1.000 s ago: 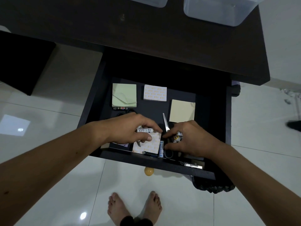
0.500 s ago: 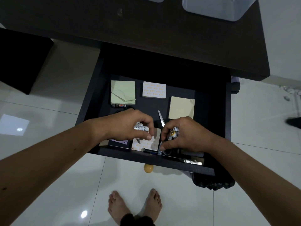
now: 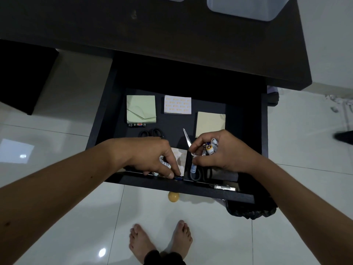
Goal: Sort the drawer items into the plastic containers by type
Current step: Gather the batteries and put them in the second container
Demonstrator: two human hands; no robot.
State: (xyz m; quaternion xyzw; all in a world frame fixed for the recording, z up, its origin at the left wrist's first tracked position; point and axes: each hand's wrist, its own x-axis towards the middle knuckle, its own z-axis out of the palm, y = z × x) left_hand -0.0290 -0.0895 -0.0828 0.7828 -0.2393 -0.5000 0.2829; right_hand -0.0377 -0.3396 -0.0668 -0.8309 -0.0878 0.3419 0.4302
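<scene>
In the open drawer (image 3: 107, 119), a green notepad (image 3: 141, 109) lies at ten o'clock, a white pad (image 3: 177, 105) at twelve, a yellow pad (image 3: 209, 122) at one; scissors (image 3: 188, 139) lie between the hands. The left hand (image 3: 149, 155) grips white batteries (image 3: 164, 163), fingertips on a blue battery (image 3: 178, 177) at the front edge. The right hand (image 3: 223, 152) clenches several batteries (image 3: 210, 148). A plastic container (image 3: 248, 8) sits on the surface.

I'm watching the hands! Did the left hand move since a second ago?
Yes. The left hand slid nearer, toward the dark drawer's front edge; its fingers now reach a small blue battery there.
</scene>
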